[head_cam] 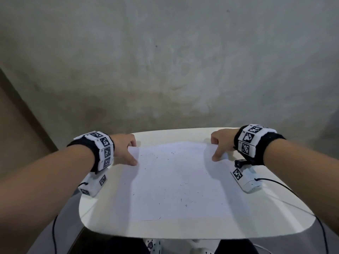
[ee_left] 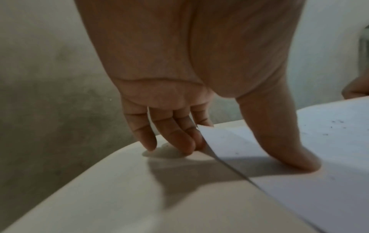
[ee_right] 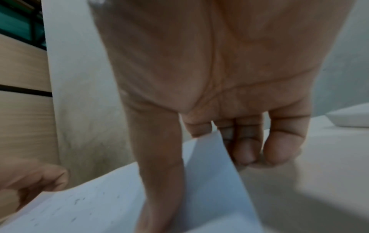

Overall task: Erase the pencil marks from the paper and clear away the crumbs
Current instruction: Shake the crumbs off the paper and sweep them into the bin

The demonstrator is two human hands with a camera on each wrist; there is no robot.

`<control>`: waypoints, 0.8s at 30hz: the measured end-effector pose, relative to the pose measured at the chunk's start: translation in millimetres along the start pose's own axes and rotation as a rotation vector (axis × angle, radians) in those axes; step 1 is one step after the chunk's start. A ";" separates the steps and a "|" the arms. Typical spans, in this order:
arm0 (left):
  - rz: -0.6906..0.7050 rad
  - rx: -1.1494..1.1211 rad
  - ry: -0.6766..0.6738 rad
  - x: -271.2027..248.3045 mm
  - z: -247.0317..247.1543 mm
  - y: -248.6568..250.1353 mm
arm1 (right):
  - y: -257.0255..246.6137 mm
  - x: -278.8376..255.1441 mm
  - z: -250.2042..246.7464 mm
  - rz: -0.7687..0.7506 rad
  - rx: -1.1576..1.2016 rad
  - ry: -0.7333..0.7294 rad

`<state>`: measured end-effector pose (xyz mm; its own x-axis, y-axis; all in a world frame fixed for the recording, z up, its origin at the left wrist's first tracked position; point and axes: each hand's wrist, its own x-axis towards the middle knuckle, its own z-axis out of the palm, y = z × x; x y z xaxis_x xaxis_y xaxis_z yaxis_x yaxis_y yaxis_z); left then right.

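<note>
A white sheet of paper (head_cam: 179, 180) lies on the white rounded table (head_cam: 183, 229), strewn with several dark eraser crumbs (head_cam: 180, 199). My left hand (head_cam: 126, 147) pinches the paper's far left corner (ee_left: 215, 138), which is lifted: the thumb (ee_left: 283, 148) presses on top and the fingers (ee_left: 179, 137) curl under it. My right hand (head_cam: 219, 143) pinches the far right corner (ee_right: 207, 157) the same way, with the thumb (ee_right: 159, 173) on top and the fingers (ee_right: 245, 145) behind the raised edge. Crumbs (ee_left: 337, 121) also speckle the sheet in both wrist views.
The table stands over a grey concrete floor (head_cam: 165, 70), with a brown wooden surface (head_cam: 14, 134) at the left. Black cables (head_cam: 286, 187) trail from the wrist units over the table's right edge and down the left side. Bare table borders the sheet on all sides.
</note>
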<state>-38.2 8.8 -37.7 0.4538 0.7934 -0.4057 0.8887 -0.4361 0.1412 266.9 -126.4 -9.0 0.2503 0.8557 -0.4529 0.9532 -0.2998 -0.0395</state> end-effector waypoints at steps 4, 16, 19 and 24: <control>0.059 0.074 -0.020 -2.6 -1.5 4.9 | -1.0 -1.2 -2.0 -0.020 0.062 0.035; 0.244 -0.360 0.454 -47.3 -35.6 2.4 | 36.7 -36.9 12.4 -0.120 1.267 0.231; 0.278 -0.387 0.512 -57.1 -42.8 2.1 | 37.4 -45.0 17.7 -0.116 1.239 0.216; 0.321 -0.450 0.603 -75.7 -53.1 1.8 | 31.6 -57.5 17.2 -0.171 1.379 0.350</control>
<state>-67.4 -29.4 41.3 0.5332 0.8071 0.2536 0.5925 -0.5702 0.5690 279.7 -192.3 0.5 0.3729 0.9196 -0.1239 0.1032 -0.1738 -0.9794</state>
